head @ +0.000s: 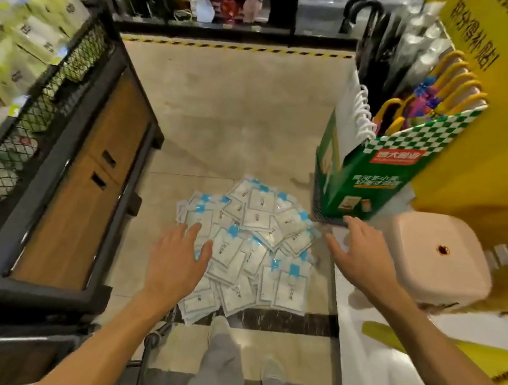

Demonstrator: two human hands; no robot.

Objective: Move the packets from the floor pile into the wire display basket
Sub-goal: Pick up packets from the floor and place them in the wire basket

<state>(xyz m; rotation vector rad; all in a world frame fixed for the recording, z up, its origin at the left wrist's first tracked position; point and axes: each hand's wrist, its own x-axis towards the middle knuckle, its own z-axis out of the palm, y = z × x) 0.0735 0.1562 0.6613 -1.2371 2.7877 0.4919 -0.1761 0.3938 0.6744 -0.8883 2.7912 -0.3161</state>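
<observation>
The tiled floor [240,106] fills the middle of the view, bounded on the left by a black-framed display stand with wood panels [91,181] whose upper part is a wire display basket [36,100] of dark mesh, with pale green and white packaged goods lying in it. On the right stands a yellow sign board [503,130], and in front of it a green checkered carton [380,174] holding yellow-handled umbrellas, with a pale pink plastic stool [436,261] just beside the carton's near corner. On the floor between the stand and the carton lies the pile of packets [250,245], flat white pouches with blue tabs, overlapping loosely. The person's legs in grey trousers [221,370] show at the bottom edge. The left hand [176,262] reaches over the pile's left edge, fingers spread and straight, holding nothing; whether it touches the packets cannot be told. The right hand [362,257] hovers at the pile's right side near the carton's base, fingers likewise spread and empty.
</observation>
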